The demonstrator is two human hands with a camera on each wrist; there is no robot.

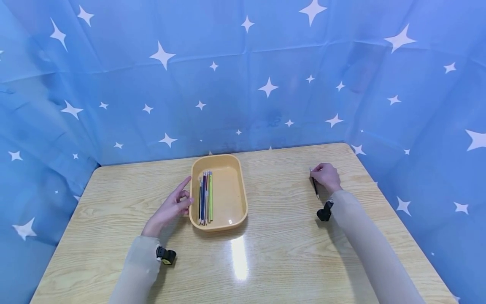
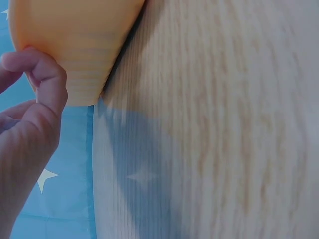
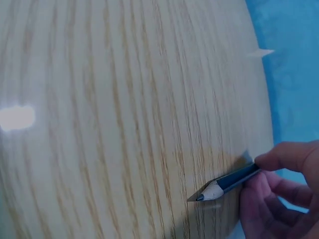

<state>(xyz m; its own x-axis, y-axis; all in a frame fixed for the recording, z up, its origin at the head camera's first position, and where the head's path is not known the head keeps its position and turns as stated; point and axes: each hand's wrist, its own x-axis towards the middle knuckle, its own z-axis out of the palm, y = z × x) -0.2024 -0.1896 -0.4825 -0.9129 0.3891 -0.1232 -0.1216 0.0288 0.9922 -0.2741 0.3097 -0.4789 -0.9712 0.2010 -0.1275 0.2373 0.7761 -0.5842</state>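
My right hand pinches a dark pencil near its back end, on the right side of the table. In the right wrist view the pencil slants close over the wood, its sharpened tip pointing away from the fingers. At the left side of a yellow-orange tray, my left hand has its index finger stretched along the rim and its thumb at the edge. Several pencils lie side by side in the tray's left half. The left wrist view shows the bent thumb against the tray wall.
The light wood table carries the tray left of centre. A blue curtain with white stars hangs behind the table and along both sides. Glare shines on the wood in front of the tray.
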